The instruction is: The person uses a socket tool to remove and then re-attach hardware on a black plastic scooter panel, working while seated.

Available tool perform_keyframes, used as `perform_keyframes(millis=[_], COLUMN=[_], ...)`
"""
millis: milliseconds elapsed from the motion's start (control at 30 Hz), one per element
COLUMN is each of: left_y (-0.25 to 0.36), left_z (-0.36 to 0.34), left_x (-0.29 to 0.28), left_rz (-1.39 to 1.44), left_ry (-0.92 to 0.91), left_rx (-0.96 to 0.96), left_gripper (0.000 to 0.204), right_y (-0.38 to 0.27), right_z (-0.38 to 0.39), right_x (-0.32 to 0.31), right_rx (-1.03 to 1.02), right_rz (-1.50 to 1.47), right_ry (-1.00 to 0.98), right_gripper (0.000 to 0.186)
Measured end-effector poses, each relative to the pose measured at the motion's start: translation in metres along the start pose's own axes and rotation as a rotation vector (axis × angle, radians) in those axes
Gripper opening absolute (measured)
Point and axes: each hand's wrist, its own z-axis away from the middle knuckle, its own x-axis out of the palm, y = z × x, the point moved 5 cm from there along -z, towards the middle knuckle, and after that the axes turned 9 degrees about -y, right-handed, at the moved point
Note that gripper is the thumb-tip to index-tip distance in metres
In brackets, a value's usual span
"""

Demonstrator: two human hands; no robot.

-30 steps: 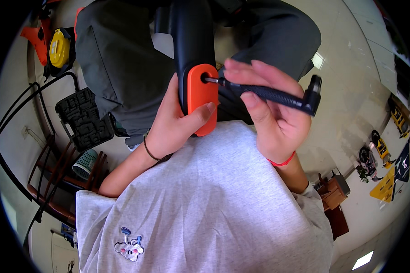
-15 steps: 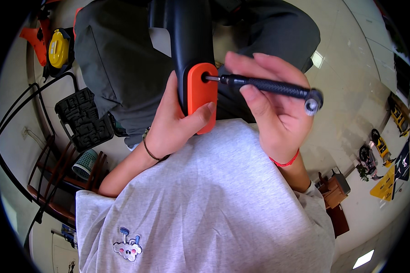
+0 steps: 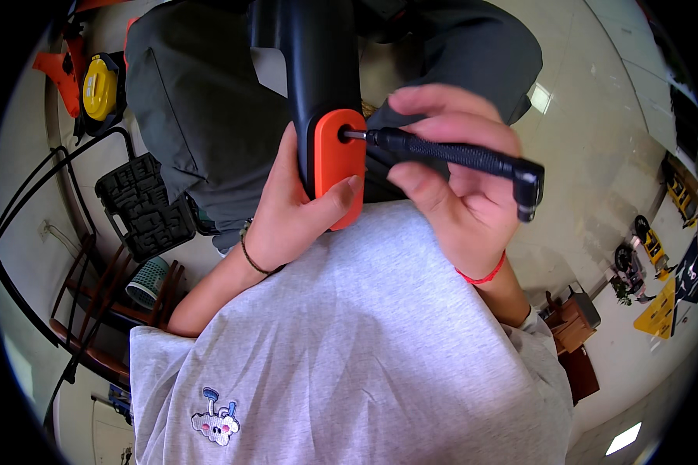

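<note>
A long black plastic housing with an orange end plate [image 3: 340,163] points away from me between my legs. My left hand [image 3: 291,201] wraps round its near end, thumb pressed on the orange plate. A black screwdriver [image 3: 457,149] with a textured handle and a bent, L-shaped end lies nearly level. Its thin metal tip goes into the dark round hole in the upper part of the plate; what sits inside the hole is hidden. Round the screwdriver's handle curl the fingers of my right hand [image 3: 469,198], slightly blurred, with the thumb below it.
An open black moulded tool case [image 3: 143,205] lies on the floor at the left, near a pale green basket [image 3: 147,280]. Beyond it are a yellow and black object [image 3: 99,87] and black bent tubes [image 3: 23,186]. A brown wooden piece of furniture [image 3: 572,322] stands at the right.
The screwdriver has turned about its length, so its bent end now points toward me. My right fingers have shifted round the handle. My left hand and the housing have barely moved.
</note>
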Motion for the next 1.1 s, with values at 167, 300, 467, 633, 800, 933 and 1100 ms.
perform_keyframes(millis=[167,300,467,633,800,933,1100], left_y=[0.003,0.000,0.001,0.001,-0.002,-0.001,-0.005], left_z=[0.002,0.001,0.002,0.002,0.001,0.000,0.002], left_x=[0.005,0.005,0.007,0.010,0.004,0.005,0.006], left_rz=[0.048,0.016,0.077,0.096,0.114,0.088,0.113], left_ry=[-0.015,-0.039,-0.055,-0.064,-0.021,-0.024,-0.044], left_rx=[-0.034,-0.016,-0.044,-0.066,-0.056,-0.038,-0.068], left_gripper=[0.054,0.056,0.058,0.057,0.056,0.056,0.058], right_y=[0.002,0.004,-0.001,-0.002,0.001,0.005,0.003], right_z=[0.007,0.005,-0.001,0.006,0.004,0.000,0.001], right_x=[0.000,0.003,0.004,-0.006,-0.002,-0.005,-0.005], right_rx=[0.038,-0.041,-0.056,0.059,0.149,0.059,0.149], right_rz=[0.031,-0.264,-0.116,0.086,-0.223,-0.047,-0.050], right_ry=[0.051,0.133,0.109,0.166,0.229,0.183,0.156], right_gripper=[0.044,0.044,0.032,0.026,0.037,0.037,0.037])
